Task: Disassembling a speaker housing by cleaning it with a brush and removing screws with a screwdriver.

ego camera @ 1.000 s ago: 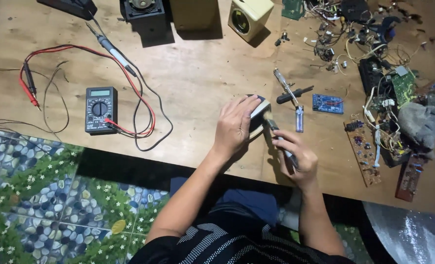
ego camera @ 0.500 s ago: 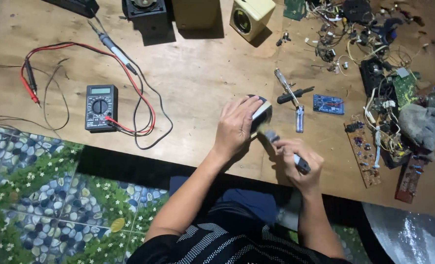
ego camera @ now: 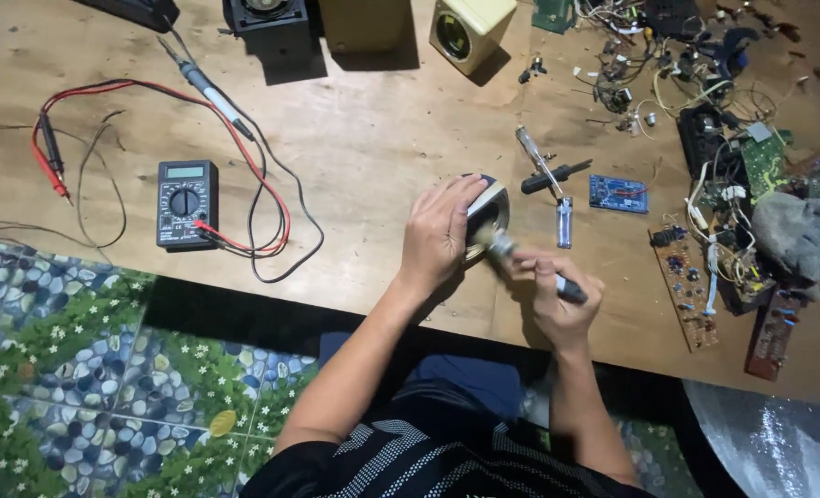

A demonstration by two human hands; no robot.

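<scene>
My left hand (ego camera: 439,231) lies over a small round speaker (ego camera: 491,208) with a pale rim, gripping it on the wooden table (ego camera: 382,129). My right hand (ego camera: 558,295) is closed around a small brush (ego camera: 521,263) with a dark handle. The brush's light bristle end touches the speaker's face, just right of my left fingers. Most of the speaker is hidden under my left hand.
A black multimeter (ego camera: 187,203) with red and black leads lies at left. Two screwdrivers (ego camera: 550,175) and a blue circuit board (ego camera: 618,194) lie right of the speaker. Circuit boards, wires and a grey cloth (ego camera: 790,231) crowd the right side. Speaker boxes (ego camera: 470,28) stand along the far edge.
My right hand has shifted the brush along the speaker's face, from lower right up toward it. My left hand stays on the speaker.
</scene>
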